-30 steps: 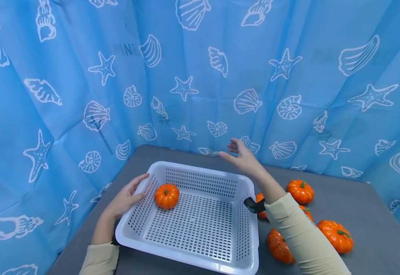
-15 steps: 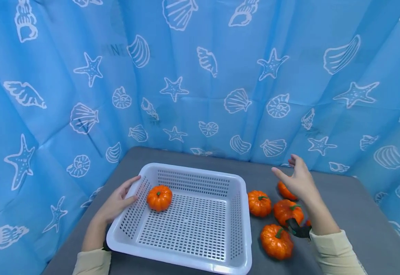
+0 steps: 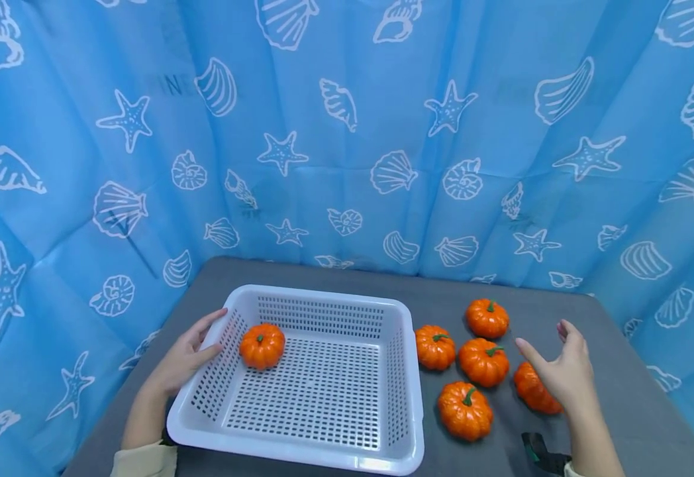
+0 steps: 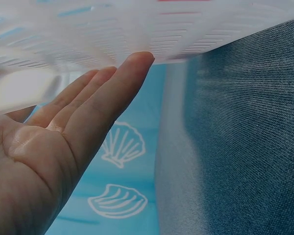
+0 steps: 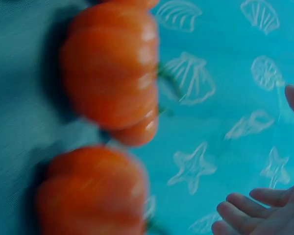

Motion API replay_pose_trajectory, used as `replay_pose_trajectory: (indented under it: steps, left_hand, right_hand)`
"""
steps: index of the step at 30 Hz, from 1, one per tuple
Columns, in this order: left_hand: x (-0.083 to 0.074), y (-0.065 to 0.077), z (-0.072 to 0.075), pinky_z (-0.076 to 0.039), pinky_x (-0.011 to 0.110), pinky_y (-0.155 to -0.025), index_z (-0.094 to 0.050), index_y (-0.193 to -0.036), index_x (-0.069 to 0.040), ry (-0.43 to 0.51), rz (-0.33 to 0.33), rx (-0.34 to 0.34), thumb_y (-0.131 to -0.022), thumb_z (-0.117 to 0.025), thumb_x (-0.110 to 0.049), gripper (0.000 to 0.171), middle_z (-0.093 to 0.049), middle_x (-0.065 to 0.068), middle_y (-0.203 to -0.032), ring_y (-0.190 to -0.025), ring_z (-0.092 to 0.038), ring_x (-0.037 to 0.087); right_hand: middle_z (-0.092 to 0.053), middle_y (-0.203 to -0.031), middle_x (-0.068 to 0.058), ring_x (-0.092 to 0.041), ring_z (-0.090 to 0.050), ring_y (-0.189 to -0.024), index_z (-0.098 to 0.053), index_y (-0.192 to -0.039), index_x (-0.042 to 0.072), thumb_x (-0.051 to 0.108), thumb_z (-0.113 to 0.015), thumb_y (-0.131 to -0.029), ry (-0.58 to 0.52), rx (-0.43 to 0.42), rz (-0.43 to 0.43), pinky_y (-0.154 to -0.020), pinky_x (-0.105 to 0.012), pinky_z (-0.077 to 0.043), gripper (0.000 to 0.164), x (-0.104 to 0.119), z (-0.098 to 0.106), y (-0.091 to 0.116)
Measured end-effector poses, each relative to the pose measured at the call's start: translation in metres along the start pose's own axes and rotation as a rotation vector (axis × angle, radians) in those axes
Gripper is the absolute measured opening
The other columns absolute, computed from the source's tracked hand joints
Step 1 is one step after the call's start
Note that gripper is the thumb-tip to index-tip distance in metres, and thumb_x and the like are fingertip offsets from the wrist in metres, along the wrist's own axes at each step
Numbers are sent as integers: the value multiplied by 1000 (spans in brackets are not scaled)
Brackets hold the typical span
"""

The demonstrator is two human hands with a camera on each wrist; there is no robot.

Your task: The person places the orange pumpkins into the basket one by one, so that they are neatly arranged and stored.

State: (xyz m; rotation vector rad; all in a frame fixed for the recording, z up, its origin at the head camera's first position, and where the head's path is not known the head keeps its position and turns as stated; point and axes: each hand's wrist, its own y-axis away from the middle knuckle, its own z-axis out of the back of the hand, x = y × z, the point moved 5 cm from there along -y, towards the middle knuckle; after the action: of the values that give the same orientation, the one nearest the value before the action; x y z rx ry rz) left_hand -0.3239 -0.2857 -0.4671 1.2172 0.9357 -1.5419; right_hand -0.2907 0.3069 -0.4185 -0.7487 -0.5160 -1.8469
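My left hand [image 3: 183, 361] rests against the outside of the left wall of a white plastic basket [image 3: 317, 457]. Its straight fingers [image 4: 95, 110] touch the perforated wall in the left wrist view. Inside the basket, at the left, sits an orange pumpkin [image 3: 261, 346] with a green stem. To the right, my right hand [image 3: 567, 371] hovers with nothing in it, thumb and fingers spread. It partly covers another pumpkin [image 3: 534, 391] from above. Blurred pumpkins [image 5: 110, 63] fill the left side of the right wrist view, apart from that hand.
Beside the basket's right wall stand more pumpkins: one close to it [image 3: 434, 348], a nearer pumpkin [image 3: 465, 412], a middle pumpkin [image 3: 483, 363] and a back pumpkin [image 3: 487, 318]. A blue shell-print curtain [image 3: 335, 132] hangs behind the grey table [image 3: 627, 424].
My right hand has swung from above the basket's back right corner rightward and down to the pumpkins. The view has turned right. My left hand stays at the basket's left side.
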Motion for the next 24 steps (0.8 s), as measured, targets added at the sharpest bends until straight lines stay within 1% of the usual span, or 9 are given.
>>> replay_pose_trajectory:
  steps: [2, 4, 9, 14, 17, 22, 24]
  left_hand:
    - [0, 1, 0, -57, 52, -67, -15, -151, -18, 5, -4, 10, -97, -51, -11, 65, -26, 29, -145, -104, -58, 49]
    - [-1, 0, 0, -57, 52, -67, -15, -151, -17, 4, -10, 12, -97, -51, -11, 65, -27, 29, -145, -104, -58, 49]
    - [-3, 0, 1, -57, 51, -67, -15, -151, -18, -4, -24, -2, -96, -52, -11, 66, -29, 28, -144, -103, -59, 50]
    - [-3, 1, 1, -57, 51, -68, -16, -151, -19, 0, -10, -13, -96, -53, -13, 67, -29, 28, -145, -103, -60, 49]
    - [-2, 2, 1, -57, 51, -68, -16, -151, -20, 5, -2, -17, -95, -55, -13, 68, -28, 27, -146, -104, -59, 49]
    - [-2, 2, 1, -58, 50, -67, -17, -151, -17, -15, -17, -14, -95, -54, -11, 67, -29, 29, -145, -103, -61, 47]
    - [-2, 2, 2, -58, 51, -67, -17, -151, -17, -15, -19, -7, -96, -53, -10, 66, -29, 29, -144, -101, -61, 46]
  right_hand:
    - [-3, -151, -35, -49, -12, -138, 5, -148, -7, 51, -55, -89, -14, 15, -54, -109, -65, -18, 102, -14, -1, 2]
    - [1, -152, -35, -49, -9, -139, 8, -147, -8, 51, -55, -89, -25, 34, -90, -110, -64, -17, 104, -26, -2, 4]
    - [9, -152, -33, -48, -1, -141, 14, -146, -7, 49, -57, -89, -68, 73, -152, -111, -63, -14, 107, -50, -6, 6]
    - [17, -151, -32, -47, 7, -141, 20, -144, -7, 47, -57, -90, -140, 113, -217, -114, -61, -8, 109, -70, -10, 6]
    - [21, -150, -32, -47, 10, -140, 24, -142, -8, 45, -55, -91, -179, 166, -223, -114, -59, -7, 108, -79, -13, 6]
    - [28, -148, -30, -47, 15, -139, 31, -138, -7, 43, -52, -92, -239, 288, -190, -115, -57, -6, 108, -90, -17, 5]
    - [29, -148, -29, -46, 15, -139, 33, -138, -7, 42, -53, -93, -262, 318, -178, -116, -56, -5, 108, -93, -19, 5]
